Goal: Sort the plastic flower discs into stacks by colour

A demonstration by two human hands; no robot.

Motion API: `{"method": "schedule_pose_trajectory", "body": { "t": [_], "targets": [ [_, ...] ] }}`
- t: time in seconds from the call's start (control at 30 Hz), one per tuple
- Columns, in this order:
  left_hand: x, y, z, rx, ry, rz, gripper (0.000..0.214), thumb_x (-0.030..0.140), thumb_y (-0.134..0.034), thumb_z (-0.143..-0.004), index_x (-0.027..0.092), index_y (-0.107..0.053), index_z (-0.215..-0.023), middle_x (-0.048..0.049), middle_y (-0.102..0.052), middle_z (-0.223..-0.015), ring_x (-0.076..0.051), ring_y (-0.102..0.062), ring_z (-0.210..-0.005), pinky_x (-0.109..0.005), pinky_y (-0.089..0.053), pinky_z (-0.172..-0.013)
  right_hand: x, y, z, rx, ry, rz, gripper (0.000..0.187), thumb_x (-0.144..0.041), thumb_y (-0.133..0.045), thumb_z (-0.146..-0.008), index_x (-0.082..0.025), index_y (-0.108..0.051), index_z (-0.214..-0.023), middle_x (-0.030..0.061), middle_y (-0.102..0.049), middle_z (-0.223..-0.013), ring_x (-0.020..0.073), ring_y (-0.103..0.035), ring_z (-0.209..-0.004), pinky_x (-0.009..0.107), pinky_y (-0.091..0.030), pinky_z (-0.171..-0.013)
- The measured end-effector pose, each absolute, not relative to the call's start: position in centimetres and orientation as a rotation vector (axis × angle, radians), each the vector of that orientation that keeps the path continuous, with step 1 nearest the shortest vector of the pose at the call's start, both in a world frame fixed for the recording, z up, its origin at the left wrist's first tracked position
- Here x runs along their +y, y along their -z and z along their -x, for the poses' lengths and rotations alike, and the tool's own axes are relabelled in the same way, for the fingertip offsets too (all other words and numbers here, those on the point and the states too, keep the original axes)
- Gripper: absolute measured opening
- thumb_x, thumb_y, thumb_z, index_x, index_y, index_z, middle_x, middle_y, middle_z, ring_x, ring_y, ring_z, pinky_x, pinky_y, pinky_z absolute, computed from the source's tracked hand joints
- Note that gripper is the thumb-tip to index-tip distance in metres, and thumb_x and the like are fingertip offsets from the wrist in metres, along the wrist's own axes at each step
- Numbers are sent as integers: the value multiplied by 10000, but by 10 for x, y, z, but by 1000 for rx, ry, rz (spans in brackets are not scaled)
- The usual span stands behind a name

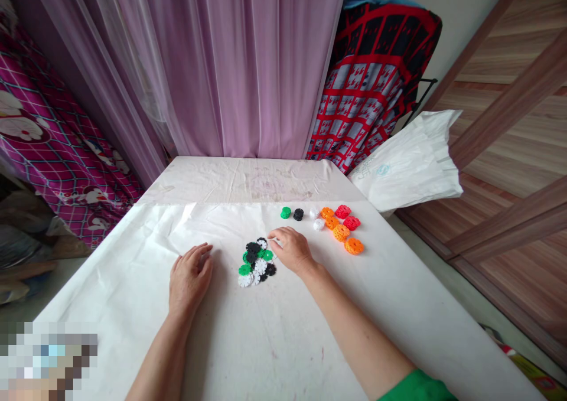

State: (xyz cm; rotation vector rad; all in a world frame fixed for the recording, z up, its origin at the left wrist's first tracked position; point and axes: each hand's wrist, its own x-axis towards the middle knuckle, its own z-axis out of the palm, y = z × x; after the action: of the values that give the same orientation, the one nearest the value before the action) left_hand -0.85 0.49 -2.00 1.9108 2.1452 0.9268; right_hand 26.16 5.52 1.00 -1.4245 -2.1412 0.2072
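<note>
Taking the loose heap as the middle of the clock, the left hand [190, 277] rests on the white table covering [287, 342] at nine o'clock, apart from the heap, its fingers loosely bent with a gap to the thumb.
The heap of notched plastic discs [260, 267], black, white and green, lies overlapping between the two hands.
The right hand [290, 247] is at two o'clock, fingers curved, its tips just beside the heap's upper edge; whether they pinch a disc, I cannot tell.
Beyond it, toward one o'clock, stand a green disc stack [286, 212] and a black disc stack [298, 214].
Toward two o'clock are white disc stacks [318, 224], orange disc stacks [341, 232] and red disc stacks [351, 222].
Farther along two o'clock sits a white plastic bag [407, 165]; lilac curtains [266, 64] hang at twelve.
</note>
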Motion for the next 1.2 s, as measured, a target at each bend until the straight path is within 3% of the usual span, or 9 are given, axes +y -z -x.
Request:
{"method": "schedule_pose_trajectory", "body": {
  "t": [0.17,0.43,0.73,0.93,1.2],
  "targets": [
    [4,19,7,2136,-929,-1886,360,321,-451,-855,263,-701,-1108,-42,-705,-1258,-261,-616,-1186,-470,-431,-1075,53,-16,-237,-2389,-340,1226,344,-64,-609,-785,-270,-694,-1046,-3,-713,-1193,191,-589,-1105,332,-475,-949],
    [3,14,3,2152,-913,-1889,372,301,-442,-851,249,-703,-1110,-49,-698,-1269,-261,-618,-1189,-467,-421,-1082,56,-19,-231,-2442,-323,1359,184,-187,-662,-833,-250,-698,-1003,12,-751,-1019,206,-616,-1026,315,-469,-859],
    [2,14,3,2157,-897,-1878,368,306,-437,-859,250,-699,-1111,-52,-695,-1272,-261,-613,-1197,-465,-429,-1070,64,-23,-270,-2195,-172,1478,174,-200,-655,-829,-249,-703,-988,18,-746,-1000,197,-633,-1001,303,-470,-876],
    [3,19,6,2138,-926,-1902,359,327,-441,-867,256,-695,-1110,-51,-699,-1267,-254,-601,-1221,-461,-411,-1091,95,-34,-343,-1834,57,1844,180,-261,-638,-835,-246,-712,-998,38,-741,-946,218,-648,-929,318,-477,-806],
    [3,20,8,2131,-927,-1917,364,340,-438,-863,256,-695,-1105,-54,-710,-1247,-262,-589,-1245,-476,-411,-1096,120,-30,-355,-1897,21,1928,205,-293,-644,-837,-260,-716,-1027,37,-735,-949,205,-648,-922,288,-454,-770]
  ]
}}
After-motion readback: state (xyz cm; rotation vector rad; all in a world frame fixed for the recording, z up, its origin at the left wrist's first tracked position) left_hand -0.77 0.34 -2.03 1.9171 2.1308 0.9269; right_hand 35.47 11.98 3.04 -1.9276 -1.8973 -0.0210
